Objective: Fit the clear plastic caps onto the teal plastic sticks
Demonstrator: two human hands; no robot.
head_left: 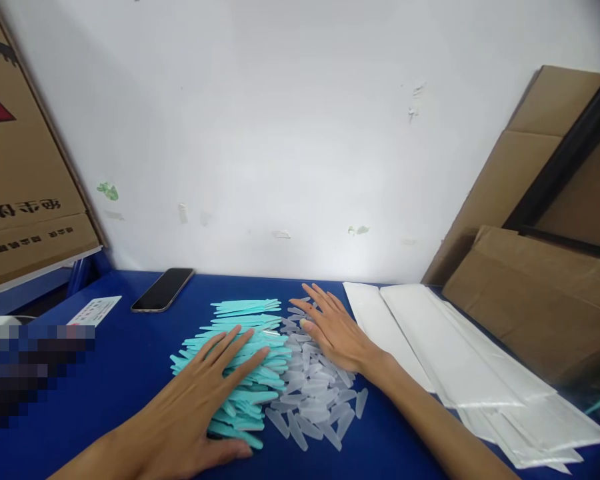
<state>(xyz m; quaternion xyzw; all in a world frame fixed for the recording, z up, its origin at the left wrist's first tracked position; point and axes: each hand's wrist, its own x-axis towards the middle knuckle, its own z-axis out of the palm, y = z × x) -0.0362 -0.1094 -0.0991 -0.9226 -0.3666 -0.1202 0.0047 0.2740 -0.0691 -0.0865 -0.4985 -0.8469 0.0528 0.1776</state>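
A pile of slim turquoise plastic sticks (pixel 253 397), shaped like eyebrow razors, lies in a rough stack on the blue table (pixel 145 360). My left hand (pixel 215 380) rests over its left side, fingers spread and thumb low at the near end. Right beside the sticks is a loose heap of small translucent blade-shaped caps (pixel 315 400). Across the heap's upper right edge lies my right hand (pixel 337 330), its fingers stretched out and pointing up and left. Neither hand grips anything. Parts of both piles are hidden under the hands.
White flat packets (pixel 445 347) are stacked at the right, by a brown paper-covered parcel (pixel 540 307). A phone (pixel 163 291) and a printed card (pixel 96 311) lie at the back left. Cardboard boxes (pixel 25 153) stand at the left, before a white wall (pixel 300 133).
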